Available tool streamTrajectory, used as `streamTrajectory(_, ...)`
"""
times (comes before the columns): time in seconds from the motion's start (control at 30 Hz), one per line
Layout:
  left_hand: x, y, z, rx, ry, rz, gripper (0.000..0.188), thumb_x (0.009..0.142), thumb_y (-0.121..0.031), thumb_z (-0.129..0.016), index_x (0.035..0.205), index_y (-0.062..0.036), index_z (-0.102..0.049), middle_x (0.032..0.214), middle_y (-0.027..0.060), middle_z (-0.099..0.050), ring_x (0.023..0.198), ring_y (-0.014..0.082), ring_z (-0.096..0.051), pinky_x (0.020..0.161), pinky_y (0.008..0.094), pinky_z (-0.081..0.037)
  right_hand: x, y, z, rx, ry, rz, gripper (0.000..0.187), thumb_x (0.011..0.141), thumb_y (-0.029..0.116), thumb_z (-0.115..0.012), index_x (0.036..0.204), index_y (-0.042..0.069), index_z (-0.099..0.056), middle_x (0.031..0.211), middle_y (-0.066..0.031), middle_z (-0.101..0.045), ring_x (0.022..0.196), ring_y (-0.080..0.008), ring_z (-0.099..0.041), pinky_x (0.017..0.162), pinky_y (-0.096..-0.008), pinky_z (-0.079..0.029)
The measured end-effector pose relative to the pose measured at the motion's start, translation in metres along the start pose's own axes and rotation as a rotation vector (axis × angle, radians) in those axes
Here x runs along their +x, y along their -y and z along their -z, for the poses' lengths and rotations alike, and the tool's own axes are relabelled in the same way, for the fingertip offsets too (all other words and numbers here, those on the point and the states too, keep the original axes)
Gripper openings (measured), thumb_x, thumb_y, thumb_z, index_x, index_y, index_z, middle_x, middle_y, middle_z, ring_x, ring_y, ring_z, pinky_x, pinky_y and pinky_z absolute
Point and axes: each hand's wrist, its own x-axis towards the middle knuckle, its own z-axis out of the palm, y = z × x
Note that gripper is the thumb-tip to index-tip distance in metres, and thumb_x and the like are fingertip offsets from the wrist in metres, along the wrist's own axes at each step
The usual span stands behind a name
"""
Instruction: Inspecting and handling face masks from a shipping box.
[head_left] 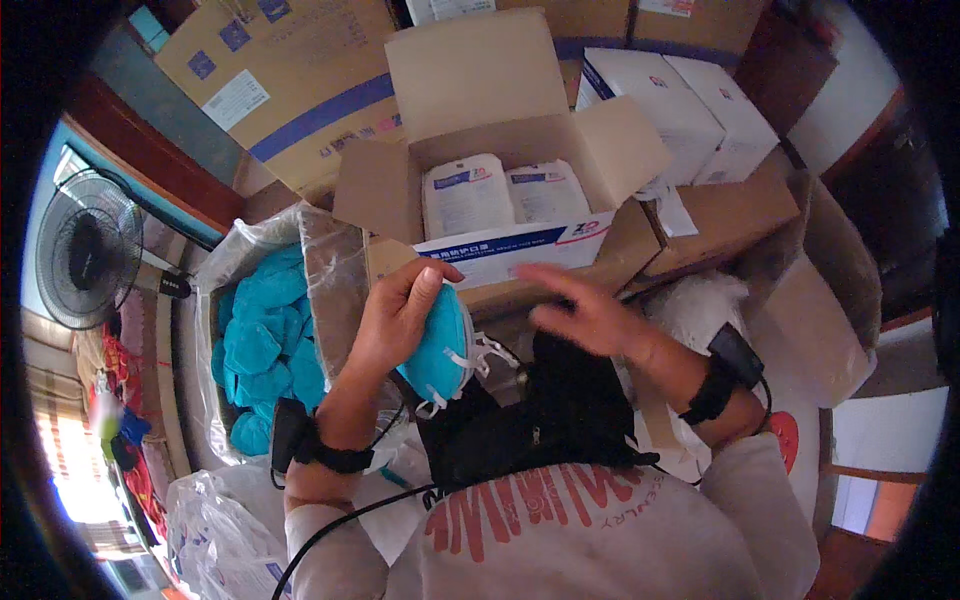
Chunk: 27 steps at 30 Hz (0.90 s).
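Note:
My left hand [398, 312] grips a teal cup-shaped face mask [440, 345] near its top edge, thumb on top. White straps hang from the mask's right and lower sides. My right hand [590, 312] is apart from it to the right, its fingers stretched out and a little blurred, holding nothing I can see. Just beyond both hands stands an open carton [500, 250] with its flaps up. Inside it are white printed packets [468, 197] in a row. To the left, a plastic-lined box [335, 270] holds a heap of loose teal masks [262, 335].
Large brown cartons [300, 85] stand behind the open carton. White boxes [650, 110] sit on a brown carton [730, 225] at the right. Clear plastic bags [225, 530] lie at the lower left. A black fan [90, 250] stands at the far left.

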Motion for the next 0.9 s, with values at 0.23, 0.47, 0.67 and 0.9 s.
streamTrajectory(0.23, 0.008, 0.015, 0.009, -0.042, -0.247, 0.134, 0.036, 0.085, -0.034, -0.043, 0.081, -0.0025, -0.058, 0.061, 0.0041, -0.052, 0.058, 0.0129, -0.048, 0.054, 0.0275, -0.039, 0.029, 0.034, -0.034, 0.304, 0.467, -0.285, 0.025, 0.085, 0.025, -0.043, 0.084, 0.001, -0.050, 0.072, -0.0089, -0.054, 0.069, -0.0170, -0.053, 0.063, -0.0290, -0.042)
streamTrajectory(0.47, 0.004, 0.040, -0.001, 0.498, -0.283, 0.261, 0.040, 0.079, -0.045, -0.045, 0.075, -0.0073, -0.061, 0.067, 0.0193, -0.056, 0.065, 0.0377, -0.054, 0.057, 0.0424, -0.042, 0.048, 0.055, -0.048, -0.212, 0.153, 0.522, 0.010, 0.075, 0.013, -0.052, 0.076, 0.003, -0.049, 0.104, -0.0128, -0.047, 0.096, -0.0286, -0.046, 0.082, -0.0383, -0.036)
streamTrajectory(0.67, 0.020, 0.036, 0.006, 0.531, -0.451, 0.001, 0.039, 0.080, -0.038, -0.044, 0.064, -0.0058, -0.058, 0.062, 0.0165, -0.055, 0.057, 0.0336, -0.054, 0.049, 0.0411, -0.042, 0.075, 0.082, -0.071, -0.108, 0.218, 0.303, 0.014, 0.081, 0.014, -0.047, 0.075, 0.001, -0.047, 0.072, -0.0123, -0.053, 0.070, -0.0265, -0.051, 0.063, -0.0340, -0.039)
streamTrajectory(0.9, 0.052, 0.014, 0.051, 0.862, -0.628, -0.268, 0.034, 0.080, -0.028, -0.047, 0.054, -0.0072, -0.052, 0.054, 0.0113, -0.052, 0.047, 0.0301, -0.052, 0.042, 0.0398, -0.041, 0.096, 0.116, -0.089, 0.089, -0.130, 0.250, 0.024, 0.084, 0.016, -0.043, 0.068, -0.001, -0.040, 0.057, -0.0192, -0.042, 0.052, -0.0360, -0.042, 0.047, -0.0376, -0.032)
